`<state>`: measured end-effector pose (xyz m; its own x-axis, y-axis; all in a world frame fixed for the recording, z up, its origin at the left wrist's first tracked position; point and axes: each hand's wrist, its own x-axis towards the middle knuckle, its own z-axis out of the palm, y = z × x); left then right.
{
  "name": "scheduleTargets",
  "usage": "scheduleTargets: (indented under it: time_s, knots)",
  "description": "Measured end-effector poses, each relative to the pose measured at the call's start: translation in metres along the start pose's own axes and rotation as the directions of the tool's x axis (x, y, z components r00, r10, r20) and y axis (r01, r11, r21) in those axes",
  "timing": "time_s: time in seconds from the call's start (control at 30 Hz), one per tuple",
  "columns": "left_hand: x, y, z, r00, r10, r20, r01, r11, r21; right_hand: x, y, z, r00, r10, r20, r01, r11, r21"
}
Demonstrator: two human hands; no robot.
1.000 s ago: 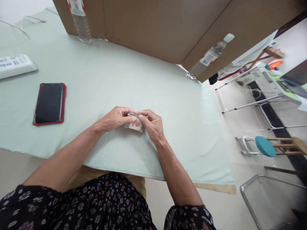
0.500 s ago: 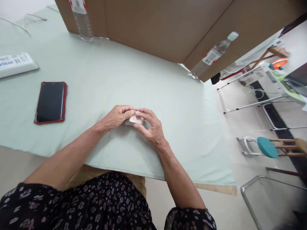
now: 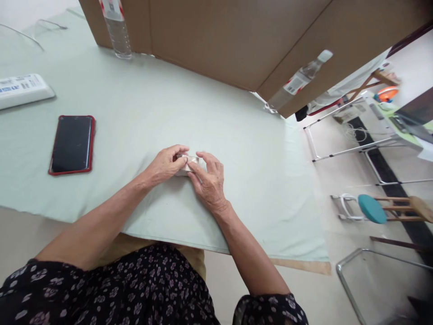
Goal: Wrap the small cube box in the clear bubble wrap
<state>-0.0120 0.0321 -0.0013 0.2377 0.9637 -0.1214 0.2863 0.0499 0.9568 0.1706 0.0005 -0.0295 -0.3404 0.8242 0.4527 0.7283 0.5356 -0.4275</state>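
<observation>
A small folded piece of paper (image 3: 188, 161), pale with a reddish print, lies low on the pale green tablecloth (image 3: 203, 117) in front of me. My left hand (image 3: 164, 163) pinches its left end with curled fingers. My right hand (image 3: 209, 180) presses down on its right side, fingers together over it. Most of the paper is hidden under my fingers. Both forearms reach in from the near table edge.
A phone in a red case (image 3: 71, 144) lies left of my hands. A white flat device (image 3: 20, 90) sits at the far left. Two clear water bottles (image 3: 116, 28) (image 3: 297, 81) stand by a large cardboard box (image 3: 216, 40). Stools (image 3: 372, 208) and metal frames fill the floor at right.
The folded paper has gone from being held up between my fingertips to lying pressed flat on the cloth. My right hand has turned palm-down over it.
</observation>
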Motion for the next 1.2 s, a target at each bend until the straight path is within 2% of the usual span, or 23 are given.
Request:
scheduleTargets:
  time_s: [0.17, 0.37, 0.5, 0.6, 0.67, 0.9, 1.2]
  knots:
    - [0.003, -0.003, 0.0, 1.0, 0.004, 0.015, -0.003, 0.994, -0.108, -0.001, -0.003, 0.003, 1.0, -0.008, 0.022, 0.009, 1.0, -0.006]
    - [0.004, -0.004, 0.0, 1.0, 0.022, 0.003, -0.022, 0.996, -0.089, -0.001, -0.001, 0.005, 0.997, -0.059, 0.039, 0.063, 0.992, -0.107]
    - [0.004, -0.005, 0.001, 1.0, 0.02, -0.007, -0.021, 0.998, -0.063, 0.0, 0.0, 0.007, 0.992, -0.114, -0.049, 0.108, 0.987, -0.116]
    - [0.004, -0.004, 0.001, 1.0, 0.011, -0.013, -0.012, 0.998, -0.063, -0.003, 0.004, 0.004, 0.988, -0.089, -0.123, 0.079, 0.993, -0.082]
    - [0.004, -0.004, 0.001, 1.0, 0.008, -0.019, -0.009, 0.998, -0.065, -0.005, 0.007, 0.0, 0.99, -0.059, -0.131, 0.048, 0.995, -0.088]
    - [0.003, -0.003, 0.0, 1.0, 0.015, -0.019, -0.017, 0.997, -0.07, -0.002, 0.002, 0.002, 0.993, -0.068, 0.093, 0.086, 0.974, -0.212]
    - [0.002, -0.002, -0.001, 0.999, 0.033, -0.003, -0.033, 0.999, -0.038, -0.002, -0.002, 0.006, 0.997, -0.066, 0.047, 0.075, 0.97, -0.233]
